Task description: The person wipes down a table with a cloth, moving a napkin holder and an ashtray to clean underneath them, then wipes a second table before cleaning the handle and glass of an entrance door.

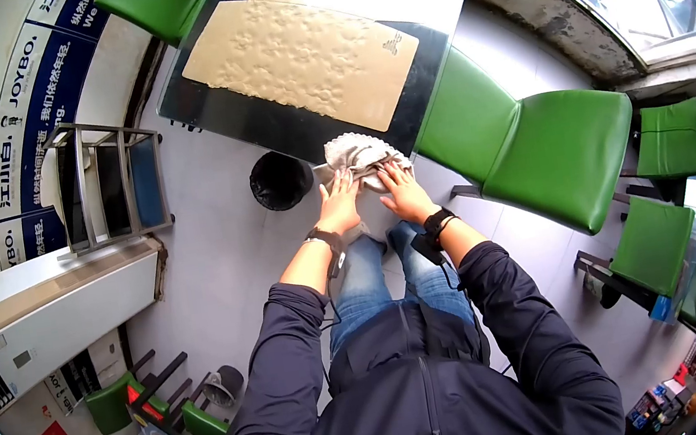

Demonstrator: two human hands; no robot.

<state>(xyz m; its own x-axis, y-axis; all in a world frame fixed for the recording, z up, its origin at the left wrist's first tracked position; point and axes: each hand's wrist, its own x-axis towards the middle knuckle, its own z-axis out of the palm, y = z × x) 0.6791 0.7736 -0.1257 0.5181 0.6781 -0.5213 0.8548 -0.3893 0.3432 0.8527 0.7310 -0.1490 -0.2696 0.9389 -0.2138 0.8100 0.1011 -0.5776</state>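
Note:
A crumpled off-white cloth (359, 153) is bunched at the near edge of the dark table (252, 106). On its left side lies my left hand (339, 204), palm down, with the fingers stretched out over the fabric. My right hand (408, 196) rests on the cloth's right side, its fingers also extended and somewhat apart. Both palms face down, and any fabric beneath them is hidden. Just beyond the cloth, a tan mat (304, 59) with a bumpy surface and a ragged near edge covers part of the tabletop.
A black bin (279, 181) stands on the floor left of my hands. Close on the right is a green chair (556, 144); more green chairs (654, 241) stand further right. A metal-framed rack (116, 179) and a white cabinet-like unit (68, 315) line the left side.

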